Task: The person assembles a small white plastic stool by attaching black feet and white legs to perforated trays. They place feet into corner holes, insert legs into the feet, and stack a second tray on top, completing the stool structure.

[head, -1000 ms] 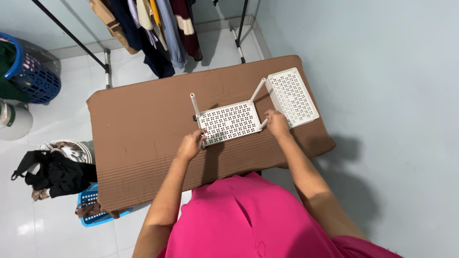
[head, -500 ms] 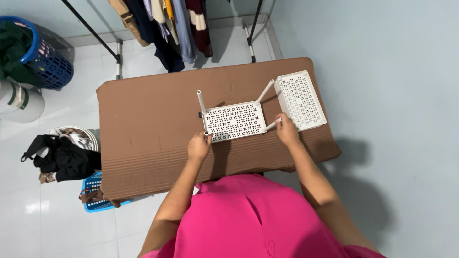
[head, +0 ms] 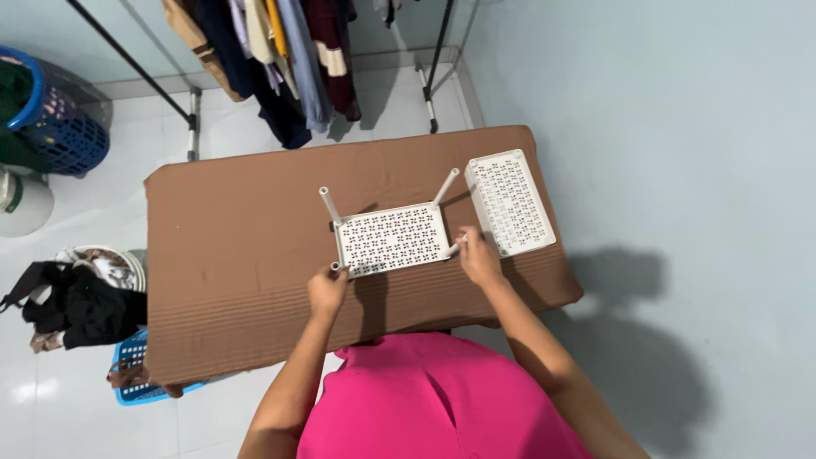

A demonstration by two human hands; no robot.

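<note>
While a blue laundry basket point(head: 59, 119) stands at the far left on the white floor, with a dark heap of clothes point(head: 72, 302) and a smaller blue basket point(head: 136, 387) below it, the work itself sits on the brown padded table point(head: 229, 246). Hanging clothes point(head: 272, 59) on a rack fill the top edge behind it. At the table's middle lies a white perforated shelf tray point(head: 391, 240), upside down, with white leg posts point(head: 327, 204) rising from its corners. The left hand point(head: 327, 289) pinches closed on the post at the tray's near left corner; the right hand point(head: 478, 259) closes its fingers on the post at the near right corner. Just beside it, to the right and touching the far-right leg, a second white perforated tray point(head: 510, 202) lies flat near the table's edge. To seat these posts well, I judge each should be kept straight over its socket and pressed squarely down, both hands bearing evenly so the tray does not rock or slide on the soft cover; a tilted post would likely bind.
</note>
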